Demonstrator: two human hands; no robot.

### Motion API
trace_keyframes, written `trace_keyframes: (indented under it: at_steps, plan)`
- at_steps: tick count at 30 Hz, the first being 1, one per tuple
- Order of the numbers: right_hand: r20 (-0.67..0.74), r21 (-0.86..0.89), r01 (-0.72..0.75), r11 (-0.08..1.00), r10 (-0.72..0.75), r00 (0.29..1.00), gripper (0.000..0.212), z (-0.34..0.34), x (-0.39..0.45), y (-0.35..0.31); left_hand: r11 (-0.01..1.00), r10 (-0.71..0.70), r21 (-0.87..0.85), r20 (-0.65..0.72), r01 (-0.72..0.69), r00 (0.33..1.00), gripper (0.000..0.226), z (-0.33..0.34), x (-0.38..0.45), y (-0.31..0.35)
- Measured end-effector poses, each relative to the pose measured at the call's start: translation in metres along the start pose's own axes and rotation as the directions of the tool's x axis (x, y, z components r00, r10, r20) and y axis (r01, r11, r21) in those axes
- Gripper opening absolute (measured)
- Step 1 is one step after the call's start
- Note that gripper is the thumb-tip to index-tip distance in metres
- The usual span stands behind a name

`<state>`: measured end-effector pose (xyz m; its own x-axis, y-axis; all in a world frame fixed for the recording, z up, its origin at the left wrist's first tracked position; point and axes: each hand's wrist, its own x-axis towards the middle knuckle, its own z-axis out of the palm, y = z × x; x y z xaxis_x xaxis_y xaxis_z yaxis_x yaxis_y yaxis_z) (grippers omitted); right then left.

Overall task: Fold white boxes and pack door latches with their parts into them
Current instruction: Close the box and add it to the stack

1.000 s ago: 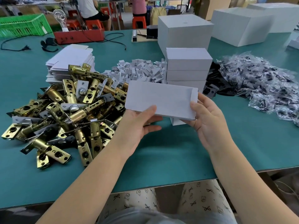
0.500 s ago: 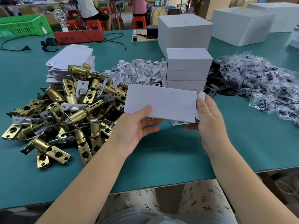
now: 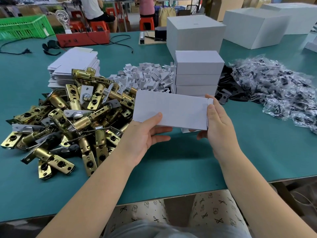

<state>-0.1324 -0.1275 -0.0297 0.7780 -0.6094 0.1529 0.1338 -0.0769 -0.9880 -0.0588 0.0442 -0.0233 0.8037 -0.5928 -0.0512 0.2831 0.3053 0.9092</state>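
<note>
I hold a white box (image 3: 173, 109) above the green table (image 3: 171, 160), in the middle of the view. My left hand (image 3: 145, 136) grips its lower left corner, thumb on top and fingers underneath. At the box's right end my right hand (image 3: 217, 127) presses the end flap with thumb and fingers. A heap of brass door latches (image 3: 68, 121) lies to the left. Behind the box are a stack of folded white boxes (image 3: 197, 74) and a pile of small white card pieces (image 3: 147, 78). Flat box blanks (image 3: 73, 66) are stacked at the back left.
Clear bags of black parts (image 3: 277, 90) spread over the right side, with black plates (image 3: 226, 93) next to the box stack. Large white cartons (image 3: 195, 33) stand at the back, beside a red tray (image 3: 82, 37) and a green crate (image 3: 22, 27). People sit beyond the table.
The box has turned flatter toward me, and my right hand has shifted from cupping its right end to pressing the end flap in. My left hand keeps its grip.
</note>
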Motion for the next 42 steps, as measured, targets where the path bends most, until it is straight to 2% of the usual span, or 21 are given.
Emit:
trace_keyframes:
  at_steps: [5, 7, 10, 15, 17, 19, 21, 26, 30, 33, 35, 39, 40, 42]
  plan:
    - [-0.007, -0.021, -0.005, 1.000, 0.005, 1.000, 0.028, 0.000, 0.001, 0.002, 0.998, -0.029, -0.051, -0.004, 0.029, 1.000, 0.030, 0.000, 0.001, 0.001]
    - [-0.007, -0.022, -0.015, 1.000, 0.015, 1.000, 0.028, -0.001, 0.002, 0.003, 1.000, -0.006, -0.001, -0.003, 0.006, 1.000, 0.031, 0.001, 0.001, -0.001]
    - [-0.034, -0.012, -0.036, 0.999, 0.036, 0.999, 0.028, -0.001, 0.003, 0.006, 0.993, 0.051, 0.103, 0.015, -0.053, 0.999, 0.018, 0.001, -0.001, -0.005]
    - [0.010, 0.127, -0.121, 0.984, 0.121, 0.993, 0.035, -0.001, 0.005, 0.008, 0.983, 0.058, 0.174, 0.028, -0.062, 0.998, 0.018, 0.004, -0.003, -0.008]
    - [0.058, 0.086, -0.092, 0.992, 0.088, 0.994, 0.028, -0.001, 0.004, 0.006, 0.981, 0.067, 0.181, 0.028, -0.071, 0.997, 0.024, 0.005, -0.003, -0.007]
    - [0.101, 0.066, -0.068, 0.996, 0.061, 0.993, 0.046, -0.001, 0.003, 0.005, 0.981, 0.076, 0.178, 0.025, -0.079, 0.997, 0.031, 0.004, -0.004, -0.007]
    - [0.124, 0.072, -0.051, 0.996, 0.042, 0.991, 0.053, -0.001, 0.001, 0.006, 0.981, 0.081, 0.177, 0.026, -0.084, 0.996, 0.032, 0.004, -0.004, -0.006]
    - [0.146, -0.005, -0.039, 0.999, 0.040, 0.989, 0.042, 0.000, 0.001, 0.008, 0.975, 0.083, 0.205, 0.019, -0.085, 0.996, 0.020, 0.002, -0.002, -0.008]
    - [0.156, -0.033, -0.025, 0.999, 0.029, 0.987, 0.054, 0.000, 0.002, 0.010, 0.977, 0.070, 0.203, -0.002, -0.068, 0.998, 0.025, 0.001, -0.002, -0.007]
    - [0.153, -0.124, -0.017, 0.992, 0.036, 0.988, 0.068, 0.003, 0.000, 0.011, 0.986, 0.044, 0.165, -0.055, -0.034, 0.998, 0.015, 0.000, 0.001, -0.006]
    - [0.139, -0.263, 0.076, 0.962, -0.040, 0.989, 0.077, 0.004, -0.004, 0.013, 0.991, 0.035, 0.135, -0.107, -0.020, 0.994, 0.013, 0.000, 0.003, -0.005]
    - [0.182, -0.486, 0.310, 0.817, -0.252, 0.950, 0.096, 0.010, -0.015, 0.005, 0.991, 0.064, 0.129, -0.157, -0.044, 0.986, 0.010, 0.002, 0.004, -0.002]
    - [0.189, -0.537, 0.366, 0.760, -0.314, 0.930, 0.098, 0.011, -0.016, 0.004, 0.989, 0.077, 0.136, -0.170, -0.054, 0.983, 0.009, 0.002, 0.003, -0.002]
    - [0.159, -0.635, 0.447, 0.630, -0.459, 0.874, 0.086, 0.011, -0.017, 0.003, 0.987, 0.096, 0.142, -0.191, -0.069, 0.977, 0.009, 0.002, 0.002, -0.001]
